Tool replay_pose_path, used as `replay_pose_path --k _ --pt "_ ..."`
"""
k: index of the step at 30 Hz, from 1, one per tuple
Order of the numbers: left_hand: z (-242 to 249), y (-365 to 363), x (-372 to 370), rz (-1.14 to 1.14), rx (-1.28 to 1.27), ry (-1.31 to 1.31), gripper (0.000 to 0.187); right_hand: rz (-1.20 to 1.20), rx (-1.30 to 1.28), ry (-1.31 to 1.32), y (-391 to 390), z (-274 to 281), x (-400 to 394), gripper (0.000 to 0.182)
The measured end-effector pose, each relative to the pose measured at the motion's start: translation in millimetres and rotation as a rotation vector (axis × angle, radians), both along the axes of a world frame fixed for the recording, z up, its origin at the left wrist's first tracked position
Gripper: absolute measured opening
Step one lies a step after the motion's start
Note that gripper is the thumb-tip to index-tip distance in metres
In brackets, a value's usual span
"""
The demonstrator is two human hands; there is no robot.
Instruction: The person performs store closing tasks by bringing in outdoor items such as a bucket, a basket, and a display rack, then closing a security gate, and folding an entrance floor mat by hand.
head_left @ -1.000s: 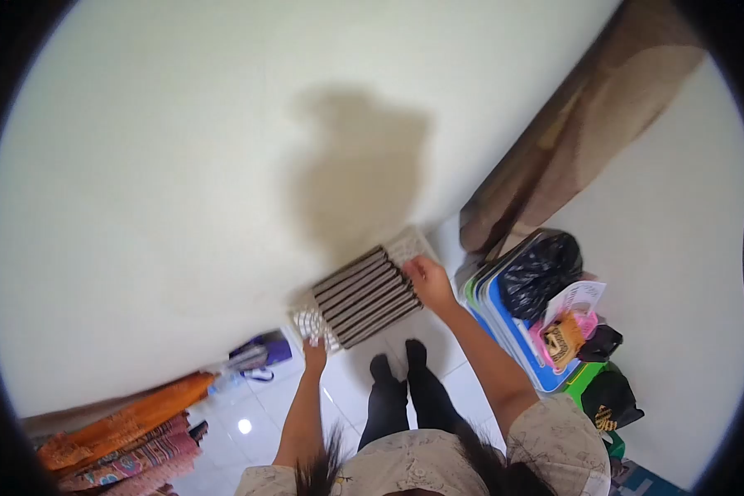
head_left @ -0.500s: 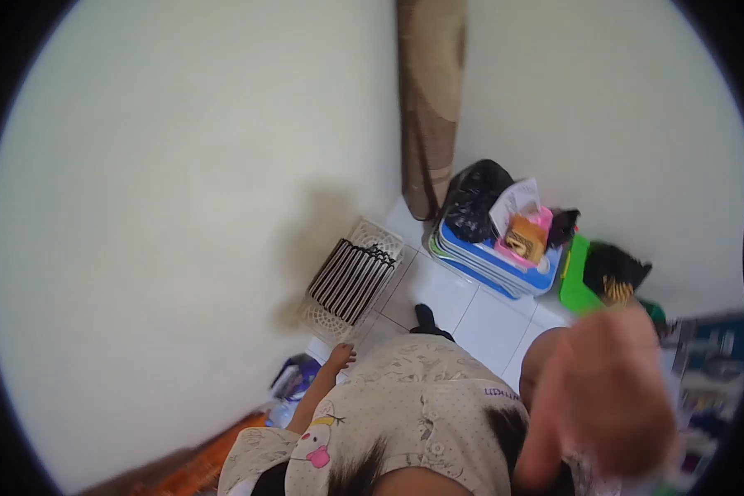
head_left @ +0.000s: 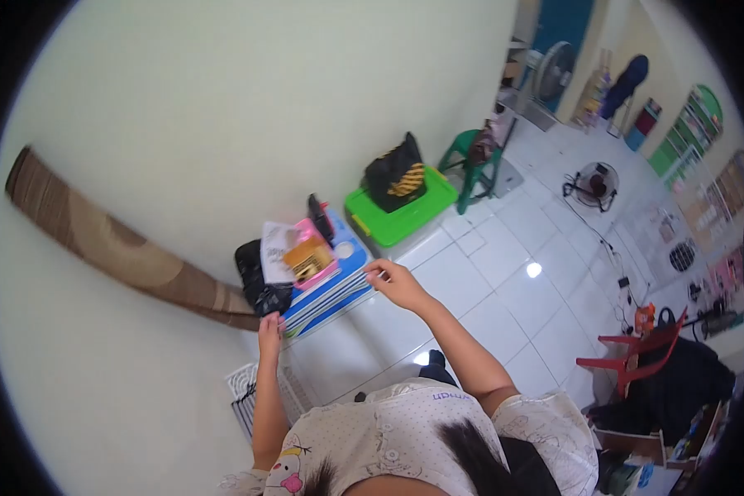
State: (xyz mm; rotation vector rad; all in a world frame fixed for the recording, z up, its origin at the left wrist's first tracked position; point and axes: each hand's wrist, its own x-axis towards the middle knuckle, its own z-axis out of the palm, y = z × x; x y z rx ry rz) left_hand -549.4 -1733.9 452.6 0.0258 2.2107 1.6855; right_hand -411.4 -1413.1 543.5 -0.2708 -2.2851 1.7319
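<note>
My left hand [head_left: 270, 325] is held out low in front of me, its fingers loosely extended beside the near left corner of a stack of blue-topped folding tables [head_left: 351, 250]. It overlaps the bottom of a black plastic bag [head_left: 270, 298] in this view. My right hand [head_left: 395, 283] reaches to the stack's right end, fingers bent and apart, with nothing seen in them. On top of the stack lie a white printed paper [head_left: 275, 252], a pink tray [head_left: 326, 275] with a brown-and-yellow packet [head_left: 308, 259] in it, and a small black item [head_left: 319, 217].
A rolled brown carpet [head_left: 132, 248] leans along the wall at left. Right of the stack, a green-lidded box [head_left: 405, 217] carries a black bag [head_left: 395, 175], beside a green stool [head_left: 471, 169]. A white basket [head_left: 244, 382] sits low left. A red chair [head_left: 636, 364] and floor fan [head_left: 593, 188] stand right.
My view has swung right, bringing the room's far side into sight. Both hands have moved to the two ends of the table stack; the right was raised close to the camera before.
</note>
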Motion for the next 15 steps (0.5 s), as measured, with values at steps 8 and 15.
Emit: replay_pose_path --k 8,15 --pt "22 384 61 -0.492 0.231 -0.054 0.029 -0.514 -0.270 0.071 265 -37 134 0.017" --pt "40 610 132 -0.927 0.226 0.060 0.027 -0.854 -0.338 0.050 453 -7 245 0.018"
